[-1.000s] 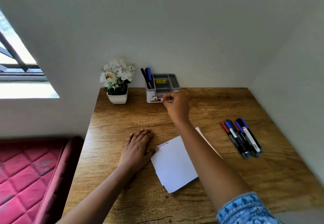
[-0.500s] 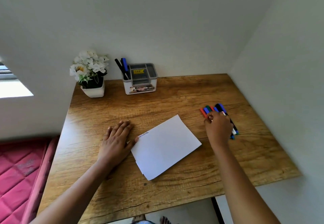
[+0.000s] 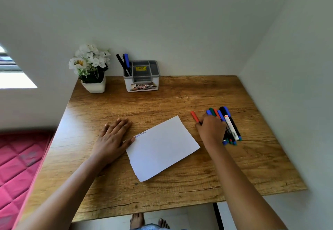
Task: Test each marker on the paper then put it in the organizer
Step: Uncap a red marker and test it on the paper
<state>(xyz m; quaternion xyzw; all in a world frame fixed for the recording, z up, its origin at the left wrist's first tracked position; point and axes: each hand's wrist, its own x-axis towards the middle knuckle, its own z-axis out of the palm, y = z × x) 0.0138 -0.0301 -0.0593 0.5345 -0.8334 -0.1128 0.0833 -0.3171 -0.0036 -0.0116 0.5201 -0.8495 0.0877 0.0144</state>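
Observation:
A white sheet of paper [image 3: 162, 148] lies in the middle of the wooden table [image 3: 162, 100], with a short scribble at its top left corner. My left hand [image 3: 113, 137] rests flat on the table, its thumb touching that corner. My right hand [image 3: 210, 130] sits on a pile of several markers [image 3: 231, 125] at the right, fingers curled round a red-capped marker [image 3: 195, 116] that sticks out to the left of the pile. The white and grey organizer [image 3: 142, 78] stands at the back against the wall, with a black and a blue marker [image 3: 124, 64] upright in its left compartment.
A white pot of white flowers [image 3: 91, 71] stands at the back left, beside the organizer. Walls close the table at the back and right. A pink mattress [image 3: 18, 159] lies low on the left. Bare feet [image 3: 149, 222] show under the front edge.
My right hand left the organizer, crossed to the marker pile at the right and drew the red marker out of it. My left hand stayed on the paper's corner.

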